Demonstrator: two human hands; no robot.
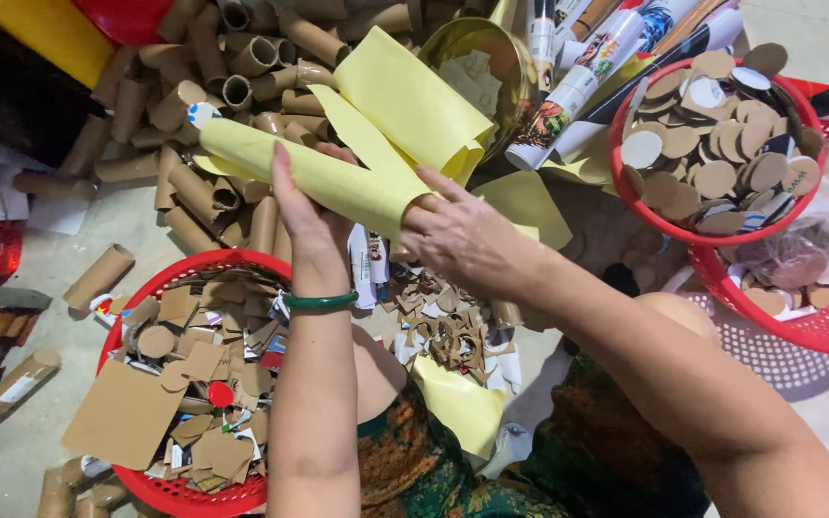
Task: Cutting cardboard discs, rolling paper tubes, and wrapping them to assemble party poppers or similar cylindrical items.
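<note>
Yellow paper sheet (338, 177) smooth, faintly glossy; cardboard tubes (242, 77) matt brown; red basket (184, 494) perforated plastic

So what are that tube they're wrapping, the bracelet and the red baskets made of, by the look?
Tube: likely cardboard under matte yellow paper, like the bare brown tubes behind. Bracelet: glossy green, perhaps jade or glass. Baskets: red moulded plastic mesh.

Layout on the floor. A paper-wrapped tube (314, 173) lies crosswise at centre, held between the left hand (304, 216) and the right hand (467, 240). Behind it, a heap of cardboard tubes (232, 86). Loose paper sheets (414, 101) lie just right of the heap, against a round tin (477, 62). Front left: a basket of cardboard offcuts (194, 374). Far right: a bowl of cardboard discs (717, 144), resting on a larger basket (817, 317). Printed tubes (578, 77) lie behind the bowl. Small scraps (443, 331) lie beneath the right hand.
</note>
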